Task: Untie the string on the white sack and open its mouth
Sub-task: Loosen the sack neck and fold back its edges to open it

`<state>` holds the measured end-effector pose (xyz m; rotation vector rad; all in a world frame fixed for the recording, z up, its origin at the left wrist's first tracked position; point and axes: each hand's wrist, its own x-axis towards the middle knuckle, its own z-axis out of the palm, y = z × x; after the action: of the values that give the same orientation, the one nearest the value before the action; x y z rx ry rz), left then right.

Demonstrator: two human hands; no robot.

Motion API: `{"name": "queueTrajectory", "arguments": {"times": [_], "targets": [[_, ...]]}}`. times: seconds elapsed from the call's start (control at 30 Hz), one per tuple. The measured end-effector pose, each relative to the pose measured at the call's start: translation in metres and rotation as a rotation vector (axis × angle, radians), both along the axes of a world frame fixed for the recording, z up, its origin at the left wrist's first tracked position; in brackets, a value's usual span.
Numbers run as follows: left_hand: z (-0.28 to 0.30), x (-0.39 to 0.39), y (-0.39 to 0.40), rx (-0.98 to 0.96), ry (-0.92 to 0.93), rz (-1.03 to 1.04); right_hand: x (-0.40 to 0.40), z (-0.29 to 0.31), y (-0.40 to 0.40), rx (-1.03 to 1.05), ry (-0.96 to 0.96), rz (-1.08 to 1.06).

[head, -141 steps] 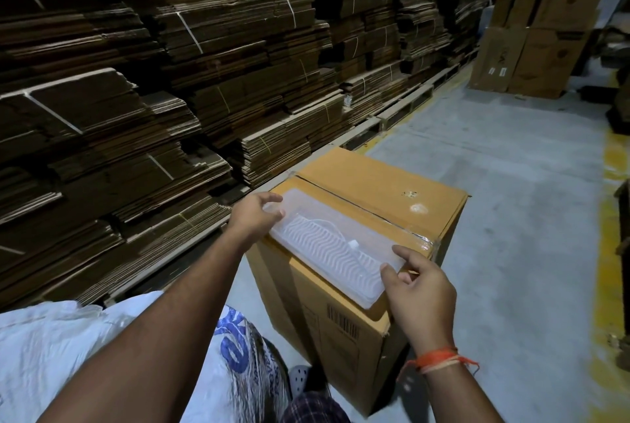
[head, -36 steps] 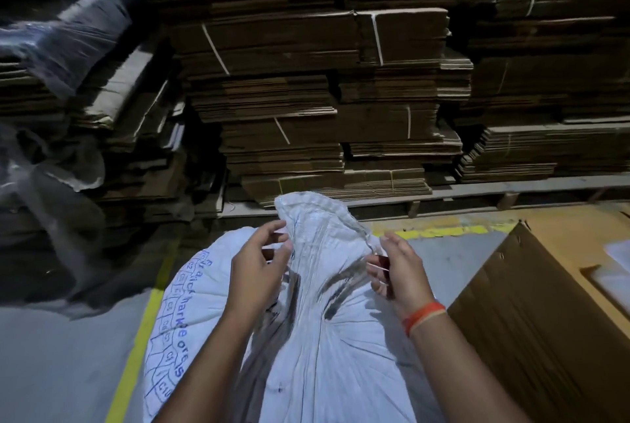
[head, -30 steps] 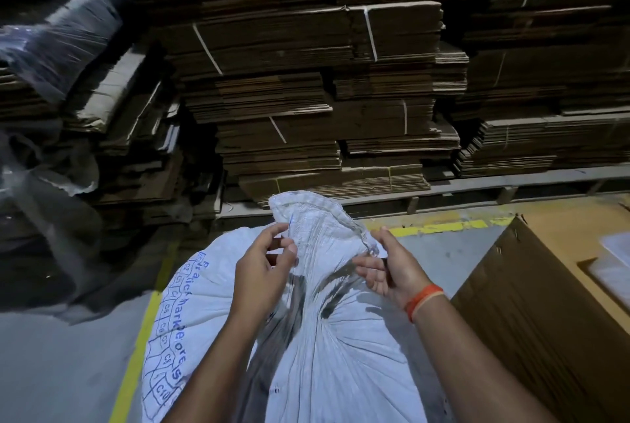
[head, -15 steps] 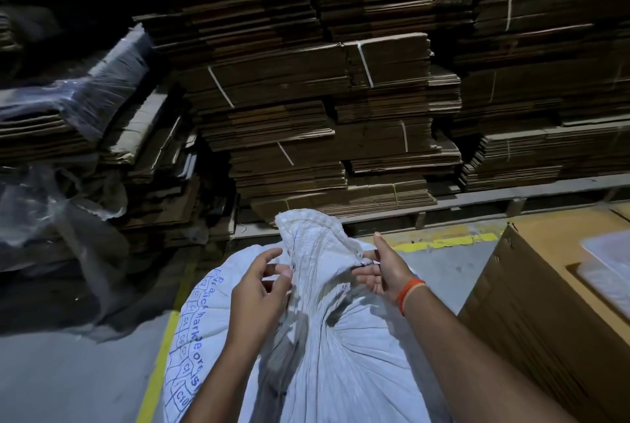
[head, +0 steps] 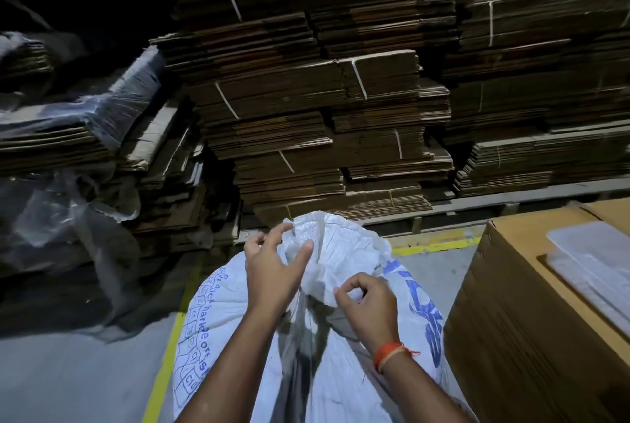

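A full white woven sack (head: pixel 344 385) with blue print stands on the floor right below me. Its gathered top (head: pixel 344 245) bunches upward and spreads loosely. My left hand (head: pixel 272 269) sits at the left side of the bunched neck, fingers apart, thumb and fingertips on the fabric. My right hand (head: pixel 370 303), with an orange thread at the wrist, pinches the sack fabric just below the neck on the right. I cannot make out the string among the folds.
A large brown carton (head: pixel 531 327) with clear plastic sheets (head: pixel 593 255) on top stands close on the right. Stacks of strapped flat cardboard (head: pixel 327 122) on pallets fill the wall ahead. Plastic-wrapped bundles (head: pixel 85 116) lie at left. A yellow floor line (head: pixel 163 364) runs under the sack.
Both hands left the carton for the sack. In the last second the neck loosened and its top spread wider; my left hand rose to the top, my right hand dropped lower and closed on fabric.
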<state>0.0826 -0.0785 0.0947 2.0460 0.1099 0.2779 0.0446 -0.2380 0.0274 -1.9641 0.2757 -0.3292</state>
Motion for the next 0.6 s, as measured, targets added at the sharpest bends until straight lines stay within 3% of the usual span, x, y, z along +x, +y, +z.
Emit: {"name": "queueTrajectory", "arguments": {"times": [0.23, 0.43, 0.6], "targets": [[-0.007, 0.03, -0.004, 0.112, 0.162, 0.019, -0.011, 0.009, 0.006, 0.071, 0.009, 0.038], [-0.023, 0.038, 0.006, 0.058, 0.178, 0.117, -0.019, 0.0, 0.009, 0.113, 0.036, 0.136], [-0.042, 0.02, 0.021, 0.024, 0.214, 0.176, -0.023, -0.017, 0.003, 0.206, 0.209, 0.182]]}}
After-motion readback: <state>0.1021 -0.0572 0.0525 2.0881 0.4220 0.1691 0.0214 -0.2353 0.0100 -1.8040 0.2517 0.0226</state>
